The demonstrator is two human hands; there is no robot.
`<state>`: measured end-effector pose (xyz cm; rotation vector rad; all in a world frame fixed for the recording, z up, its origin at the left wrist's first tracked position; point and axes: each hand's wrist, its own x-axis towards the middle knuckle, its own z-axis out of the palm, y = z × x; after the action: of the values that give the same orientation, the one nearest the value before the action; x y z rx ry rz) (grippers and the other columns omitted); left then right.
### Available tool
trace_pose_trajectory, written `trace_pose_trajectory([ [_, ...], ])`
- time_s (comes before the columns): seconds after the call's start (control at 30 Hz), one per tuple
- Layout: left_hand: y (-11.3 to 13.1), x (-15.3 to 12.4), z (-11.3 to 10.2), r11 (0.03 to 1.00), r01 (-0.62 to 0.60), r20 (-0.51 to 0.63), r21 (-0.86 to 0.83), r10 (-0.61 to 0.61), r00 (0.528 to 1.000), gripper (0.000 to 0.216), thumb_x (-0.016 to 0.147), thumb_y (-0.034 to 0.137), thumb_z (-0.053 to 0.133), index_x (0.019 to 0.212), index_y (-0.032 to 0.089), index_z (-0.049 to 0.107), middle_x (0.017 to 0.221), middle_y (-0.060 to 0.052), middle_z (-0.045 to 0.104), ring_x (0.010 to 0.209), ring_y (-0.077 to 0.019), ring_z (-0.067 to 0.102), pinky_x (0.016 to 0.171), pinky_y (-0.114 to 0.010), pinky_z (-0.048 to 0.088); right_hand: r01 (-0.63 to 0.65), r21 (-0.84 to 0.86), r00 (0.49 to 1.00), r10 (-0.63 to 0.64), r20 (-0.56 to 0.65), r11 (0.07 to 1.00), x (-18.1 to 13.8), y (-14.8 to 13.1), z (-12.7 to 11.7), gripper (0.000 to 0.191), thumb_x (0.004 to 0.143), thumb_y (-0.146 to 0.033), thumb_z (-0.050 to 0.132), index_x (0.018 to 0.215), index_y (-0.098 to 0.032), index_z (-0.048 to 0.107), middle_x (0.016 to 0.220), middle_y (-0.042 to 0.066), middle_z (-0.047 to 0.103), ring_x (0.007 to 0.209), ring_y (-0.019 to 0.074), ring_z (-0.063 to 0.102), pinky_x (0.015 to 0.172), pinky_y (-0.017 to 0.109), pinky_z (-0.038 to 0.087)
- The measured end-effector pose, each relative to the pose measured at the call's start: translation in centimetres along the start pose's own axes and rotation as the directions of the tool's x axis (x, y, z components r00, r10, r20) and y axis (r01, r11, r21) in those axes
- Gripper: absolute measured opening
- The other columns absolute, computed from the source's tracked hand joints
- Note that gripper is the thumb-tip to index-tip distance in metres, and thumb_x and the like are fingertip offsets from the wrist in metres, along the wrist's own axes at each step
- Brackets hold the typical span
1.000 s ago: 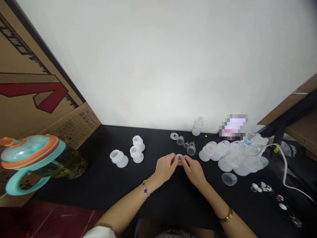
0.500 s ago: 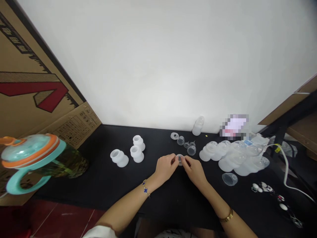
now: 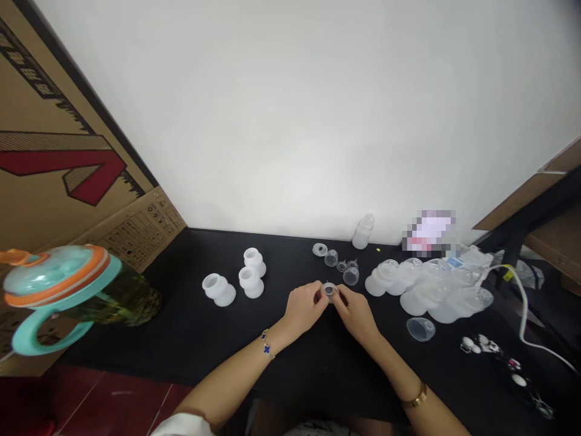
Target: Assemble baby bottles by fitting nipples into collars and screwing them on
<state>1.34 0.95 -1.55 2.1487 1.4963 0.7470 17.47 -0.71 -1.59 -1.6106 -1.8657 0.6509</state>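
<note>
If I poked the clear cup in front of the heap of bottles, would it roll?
Probably: the clear cup looks round and seems to lie on its side. It might feel light, since its wall looks thin and see-through.

Translucent round piece (image 3: 329, 291) (small, hand-held)

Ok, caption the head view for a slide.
Both hands hold a small clear part at a black table, three white bottles to their left.

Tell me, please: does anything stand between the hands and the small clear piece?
Nothing visible does: the left hand and right hand both touch the small clear piece directly. The nearest clear cup lies beyond the hands, out of the way.
</note>
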Motion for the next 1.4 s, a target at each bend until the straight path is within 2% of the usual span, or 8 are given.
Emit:
trace_pose_trajectory([
  [0.47, 0.05, 0.06, -0.06, 0.999, 0.021, 0.002, -0.024, -0.021, 1.0, 0.024, 0.091, 0.035, 0.052, 0.072, 0.021, 0.053, 0.063, 0.004, 0.058, 0.059, -0.0126, 0.054, 0.057, -0.024, 0.03, -0.003, 0.017, 1.0, 0.003, 0.003, 1.0, 0.19, 0.1, 0.0, 0.03, 0.093, -0.042, 0.045, 0.072, -0.022, 0.054, 0.059, -0.004, 0.05, 0.055, 0.0138, 0.047, 0.055, 0.025, 0.028],
  [0.8, -0.02, -0.03, -0.2, 1.0, 0.0, 0.011, 0.004, 0.0, 1.0, 0.033, 0.095, 0.035, 0.045, 0.066, 0.02, 0.05, 0.061, 0.003, 0.056, 0.056, -0.0128, 0.05, 0.056, -0.027, 0.025, 0.026, 0.017, 1.0, -0.026, -0.015, 1.0, 0.2, 0.39, 0.27, 0.042, 0.095, -0.048, 0.042, 0.063, -0.022, 0.037, 0.055, -0.005, 0.042, 0.052, 0.0122, 0.041, 0.054, 0.025, 0.024],
  [1.4, 0.0, -0.22, -0.1, 0.999, -0.048, -0.004, -0.006, 0.048, 0.999, 0.029, 0.096, 0.028, 0.041, 0.069, 0.021, 0.047, 0.064, 0.003, 0.057, 0.058, -0.0134, 0.052, 0.057, -0.027, 0.026, 0.049, 0.003, 0.998, -0.049, -0.033, 0.999, 0.07, 0.07, 0.06, 0.032, 0.096, -0.038, 0.041, 0.068, -0.023, 0.041, 0.057, -0.005, 0.046, 0.052, 0.0125, 0.045, 0.054, 0.025, 0.025],
])
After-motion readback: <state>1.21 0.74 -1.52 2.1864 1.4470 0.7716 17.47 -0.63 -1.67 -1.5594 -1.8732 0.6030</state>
